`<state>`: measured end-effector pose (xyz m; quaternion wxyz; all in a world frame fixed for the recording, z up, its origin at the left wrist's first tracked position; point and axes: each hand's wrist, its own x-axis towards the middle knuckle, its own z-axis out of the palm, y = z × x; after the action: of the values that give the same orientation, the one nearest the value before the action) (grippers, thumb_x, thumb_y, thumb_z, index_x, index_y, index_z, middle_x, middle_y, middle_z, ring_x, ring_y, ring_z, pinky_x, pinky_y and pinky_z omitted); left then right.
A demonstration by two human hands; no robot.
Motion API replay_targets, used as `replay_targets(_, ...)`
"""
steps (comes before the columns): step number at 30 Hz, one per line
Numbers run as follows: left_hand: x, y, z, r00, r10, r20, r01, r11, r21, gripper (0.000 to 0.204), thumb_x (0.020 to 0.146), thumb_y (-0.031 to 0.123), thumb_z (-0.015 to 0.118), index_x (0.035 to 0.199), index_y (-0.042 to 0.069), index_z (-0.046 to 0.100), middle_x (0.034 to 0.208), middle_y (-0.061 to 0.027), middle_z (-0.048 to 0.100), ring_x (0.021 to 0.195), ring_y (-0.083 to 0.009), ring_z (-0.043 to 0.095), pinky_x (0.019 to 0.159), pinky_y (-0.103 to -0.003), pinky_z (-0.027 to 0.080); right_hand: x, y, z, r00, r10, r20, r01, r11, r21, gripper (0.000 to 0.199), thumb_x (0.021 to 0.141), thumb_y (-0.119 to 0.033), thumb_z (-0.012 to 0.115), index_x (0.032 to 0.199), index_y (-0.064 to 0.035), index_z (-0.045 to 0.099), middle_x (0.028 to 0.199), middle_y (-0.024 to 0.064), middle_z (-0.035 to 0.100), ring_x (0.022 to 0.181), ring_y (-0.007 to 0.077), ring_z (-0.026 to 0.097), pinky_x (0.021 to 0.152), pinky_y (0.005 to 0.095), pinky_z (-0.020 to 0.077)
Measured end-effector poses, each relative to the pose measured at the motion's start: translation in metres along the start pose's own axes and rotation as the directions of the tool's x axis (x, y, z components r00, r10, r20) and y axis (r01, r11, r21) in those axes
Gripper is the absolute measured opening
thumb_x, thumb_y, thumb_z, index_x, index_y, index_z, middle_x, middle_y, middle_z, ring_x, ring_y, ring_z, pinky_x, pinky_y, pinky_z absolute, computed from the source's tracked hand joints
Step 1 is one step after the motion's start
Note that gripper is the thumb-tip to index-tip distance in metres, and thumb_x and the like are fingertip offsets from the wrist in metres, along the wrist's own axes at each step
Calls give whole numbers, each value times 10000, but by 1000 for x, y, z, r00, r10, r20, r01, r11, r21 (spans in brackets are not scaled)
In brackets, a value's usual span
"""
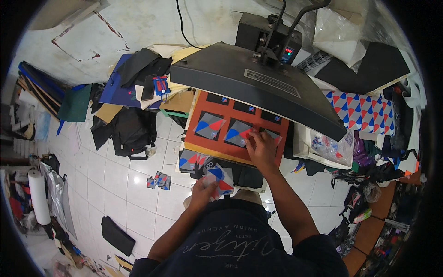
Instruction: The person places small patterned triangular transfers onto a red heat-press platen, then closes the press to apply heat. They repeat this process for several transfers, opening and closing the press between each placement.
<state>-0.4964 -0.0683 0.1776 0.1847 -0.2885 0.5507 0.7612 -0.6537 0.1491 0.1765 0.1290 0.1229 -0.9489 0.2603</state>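
My left hand (203, 194) is closed on a few printed transfer sheets (222, 177) with blue, red and grey shapes, held low near my body. My right hand (262, 150) reaches over the orange-red pad (217, 109) of a heat press. Its fingertips are closed at the right corner of a printed square (236, 132) lying on the pad. A similar printed square (208, 126) lies to the left, and another (273, 137) is partly covered by my right hand. Farther back, several dark pieces (247, 107) with small blue marks lie partly under the raised upper plate (249, 74).
The press's handle (304, 16) and control box (288, 51) stand behind the plate. More printed pieces (191, 159) lie at the pad's front edge. A patterned roll (360, 112) and a white box (323, 145) sit to the right; a black bag (134, 131) lies left.
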Motion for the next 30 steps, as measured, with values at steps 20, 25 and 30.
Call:
replay_targets(20,7,-1,1,1000,-18,-5,18,1000,18,354,886,136,691,1174,-34,572,1029,-109,668,897,-171,654,790,-293,535,-45,17,-44,982,188,35,-190,980,55,229,842,-195,702,1031,-71,670,996,127,622,922,307,617,772,419,475)
replay_targets(25,6,8,8,999,-17,33,18,999,-27,330,887,123,688,1163,-18,575,1031,-97,670,904,-169,658,797,-284,531,-65,-13,-54,953,196,232,-260,920,292,346,836,-291,739,1065,-46,650,954,147,631,842,296,648,734,383,516)
replay_targets(30,9,15,11,993,-14,116,26,994,-106,309,890,128,682,1153,-3,585,1014,-80,675,897,-159,658,792,-283,530,-73,-61,-65,708,293,643,-608,716,343,431,829,-291,776,1110,-20,594,925,89,631,818,166,620,718,305,499)
